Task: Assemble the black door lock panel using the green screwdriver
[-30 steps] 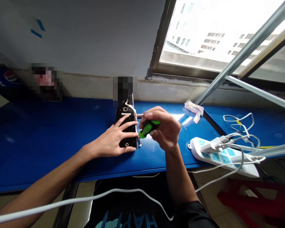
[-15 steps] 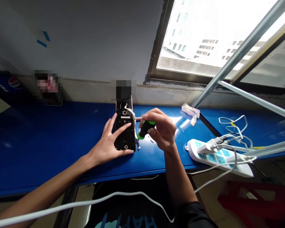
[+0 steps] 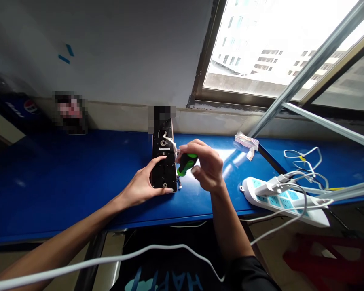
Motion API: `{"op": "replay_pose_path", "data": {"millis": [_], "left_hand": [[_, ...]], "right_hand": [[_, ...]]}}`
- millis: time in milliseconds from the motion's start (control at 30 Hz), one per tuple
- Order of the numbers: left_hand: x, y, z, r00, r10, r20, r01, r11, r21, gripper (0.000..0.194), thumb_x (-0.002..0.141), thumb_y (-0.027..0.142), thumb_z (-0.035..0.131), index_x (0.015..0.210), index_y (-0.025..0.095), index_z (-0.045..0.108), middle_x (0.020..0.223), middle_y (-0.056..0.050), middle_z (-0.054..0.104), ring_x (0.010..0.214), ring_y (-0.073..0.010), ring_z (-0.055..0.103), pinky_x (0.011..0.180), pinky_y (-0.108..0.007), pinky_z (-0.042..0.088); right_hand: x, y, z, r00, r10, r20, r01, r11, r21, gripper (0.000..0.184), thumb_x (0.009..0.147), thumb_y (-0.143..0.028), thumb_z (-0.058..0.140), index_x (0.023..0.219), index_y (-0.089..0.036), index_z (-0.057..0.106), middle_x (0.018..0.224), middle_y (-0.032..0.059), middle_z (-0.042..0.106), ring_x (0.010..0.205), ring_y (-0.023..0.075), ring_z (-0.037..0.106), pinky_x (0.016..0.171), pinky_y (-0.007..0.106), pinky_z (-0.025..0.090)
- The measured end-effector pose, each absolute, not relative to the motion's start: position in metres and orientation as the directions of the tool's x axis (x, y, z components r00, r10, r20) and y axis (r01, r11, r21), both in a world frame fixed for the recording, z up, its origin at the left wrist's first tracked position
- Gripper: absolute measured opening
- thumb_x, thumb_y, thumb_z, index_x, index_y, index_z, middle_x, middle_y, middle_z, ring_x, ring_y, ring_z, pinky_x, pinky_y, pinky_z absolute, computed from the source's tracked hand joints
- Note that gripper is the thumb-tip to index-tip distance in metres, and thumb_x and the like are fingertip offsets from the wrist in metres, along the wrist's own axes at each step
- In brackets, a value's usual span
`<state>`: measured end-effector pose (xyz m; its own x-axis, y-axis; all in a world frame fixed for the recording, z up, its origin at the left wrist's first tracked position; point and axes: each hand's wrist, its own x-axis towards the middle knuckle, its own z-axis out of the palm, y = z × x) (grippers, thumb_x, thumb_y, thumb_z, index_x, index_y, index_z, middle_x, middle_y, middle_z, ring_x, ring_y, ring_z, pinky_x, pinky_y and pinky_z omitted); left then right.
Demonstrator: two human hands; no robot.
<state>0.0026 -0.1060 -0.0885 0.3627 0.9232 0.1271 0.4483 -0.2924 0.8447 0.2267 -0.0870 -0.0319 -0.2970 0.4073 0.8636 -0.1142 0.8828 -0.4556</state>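
Note:
A long black electronic panel [image 3: 168,171] lies on the blue table, with small metal fittings, a white label and a white cable [image 3: 171,141] along its right side. My left hand [image 3: 142,184] grips its near left part, thumb across the near end and index finger on the top face; the other fingers are partly hidden. My right hand [image 3: 210,167] holds a screwdriver [image 3: 188,161] with a black and green handle, tilted against the panel's right side. The screwdriver's tip cannot be made out. A short cable end [image 3: 180,186] sticks out beside the near right corner.
On the right of the blue table [image 3: 63,182] is a white power strip [image 3: 279,202] with plugs and cables. A crumpled plastic packet [image 3: 246,140] lies near metal bars below the window. At far left stands a bottle [image 3: 22,107]. A white cable [image 3: 133,254] crosses in front of me.
My left hand's fingers have drawn in from their wider spread over the panel. The screwdriver handle has turned slightly in my right hand. The whole view has shifted a little.

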Motion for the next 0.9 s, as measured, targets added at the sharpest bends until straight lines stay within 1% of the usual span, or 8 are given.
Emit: {"op": "replay_pose_path", "data": {"millis": [100, 200, 267, 400, 600, 700, 800, 900], "left_hand": [[0.002, -0.105, -0.089, 0.369, 0.920, 0.135, 0.471, -0.310, 0.826, 0.103, 0.068, 0.058, 0.090, 0.155, 0.034, 0.038, 0.140, -0.007, 0.065, 0.127, -0.0348, 0.065, 0.108, -0.051, 0.054], [0.000, -0.105, -0.092, 0.371, 0.916, 0.155, 0.515, -0.342, 0.786, 0.106, 0.070, 0.061, 0.087, 0.158, 0.035, 0.035, 0.149, -0.009, 0.057, 0.134, -0.0367, 0.059, 0.111, -0.054, 0.051], [-0.001, -0.105, -0.094, 0.357, 0.909, 0.213, 0.596, -0.398, 0.698, 0.107, 0.069, 0.064, 0.086, 0.159, 0.036, 0.036, 0.165, -0.012, 0.037, 0.148, -0.0435, 0.043, 0.115, -0.061, 0.046], [-0.004, -0.104, -0.098, 0.536, 0.761, 0.366, 0.657, -0.648, 0.386, 0.072, 0.087, 0.060, 0.073, 0.153, 0.039, 0.051, 0.177, -0.003, 0.003, 0.160, -0.0480, 0.002, 0.124, -0.071, 0.022], [-0.003, -0.104, -0.098, 0.677, 0.660, 0.324, 0.605, -0.751, 0.264, 0.051, 0.101, 0.049, 0.058, 0.151, 0.040, 0.054, 0.177, 0.000, 0.011, 0.161, -0.0446, 0.003, 0.125, -0.073, 0.012], [-0.001, -0.106, -0.094, 0.659, 0.684, 0.313, 0.619, -0.729, 0.291, 0.050, 0.101, 0.049, 0.059, 0.150, 0.040, 0.056, 0.176, -0.002, 0.016, 0.160, -0.0448, 0.007, 0.123, -0.074, 0.018], [0.000, -0.107, -0.090, 0.654, 0.691, 0.307, 0.622, -0.723, 0.302, 0.048, 0.101, 0.048, 0.059, 0.147, 0.039, 0.059, 0.175, -0.004, 0.019, 0.160, -0.0452, 0.011, 0.121, -0.073, 0.023], [0.000, -0.107, -0.088, 0.660, 0.690, 0.298, 0.617, -0.724, 0.308, 0.048, 0.100, 0.048, 0.059, 0.147, 0.038, 0.059, 0.176, -0.004, 0.016, 0.160, -0.0457, 0.010, 0.121, -0.072, 0.024]], "right_hand": [[0.227, -0.090, -0.028, -0.320, 0.447, 0.835, -0.172, 0.839, -0.515, 0.038, 0.104, -0.029, 0.054, 0.140, -0.033, 0.063, 0.129, 0.0084, 0.071, 0.104, 0.0232, 0.074, 0.077, 0.040, 0.065], [0.231, -0.089, -0.026, -0.244, 0.430, 0.869, -0.101, 0.880, -0.464, 0.043, 0.088, -0.028, 0.080, 0.130, -0.035, 0.071, 0.106, 0.0035, 0.072, 0.088, 0.0189, 0.072, 0.072, 0.035, 0.064], [0.234, -0.088, -0.025, -0.206, 0.410, 0.889, -0.047, 0.903, -0.427, 0.044, 0.080, -0.034, 0.088, 0.123, -0.034, 0.076, 0.094, 0.0019, 0.066, 0.082, 0.0175, 0.068, 0.068, 0.033, 0.062], [0.234, -0.092, -0.024, -0.289, 0.454, 0.843, -0.112, 0.859, -0.500, 0.036, 0.104, -0.032, 0.056, 0.138, -0.031, 0.068, 0.123, 0.0103, 0.069, 0.105, 0.0244, 0.071, 0.082, 0.043, 0.064], [0.230, -0.091, -0.021, -0.211, 0.365, 0.907, -0.071, 0.919, -0.387, 0.047, 0.078, -0.030, 0.090, 0.123, -0.036, 0.076, 0.096, 0.0020, 0.068, 0.085, 0.0176, 0.069, 0.068, 0.032, 0.062], [0.232, -0.091, -0.020, -0.209, 0.401, 0.892, -0.078, 0.902, -0.424, 0.034, 0.092, -0.043, 0.075, 0.125, -0.034, 0.076, 0.108, 0.0059, 0.068, 0.097, 0.0212, 0.070, 0.074, 0.036, 0.063], [0.234, -0.090, -0.021, -0.287, 0.464, 0.838, -0.157, 0.840, -0.519, 0.036, 0.105, -0.030, 0.053, 0.138, -0.034, 0.067, 0.131, 0.0090, 0.070, 0.110, 0.0255, 0.073, 0.085, 0.046, 0.065], [0.237, -0.088, -0.021, -0.261, 0.409, 0.874, -0.144, 0.879, -0.454, 0.040, 0.090, -0.026, 0.077, 0.129, -0.035, 0.073, 0.110, 0.0053, 0.074, 0.092, 0.0211, 0.073, 0.074, 0.037, 0.065]]}}
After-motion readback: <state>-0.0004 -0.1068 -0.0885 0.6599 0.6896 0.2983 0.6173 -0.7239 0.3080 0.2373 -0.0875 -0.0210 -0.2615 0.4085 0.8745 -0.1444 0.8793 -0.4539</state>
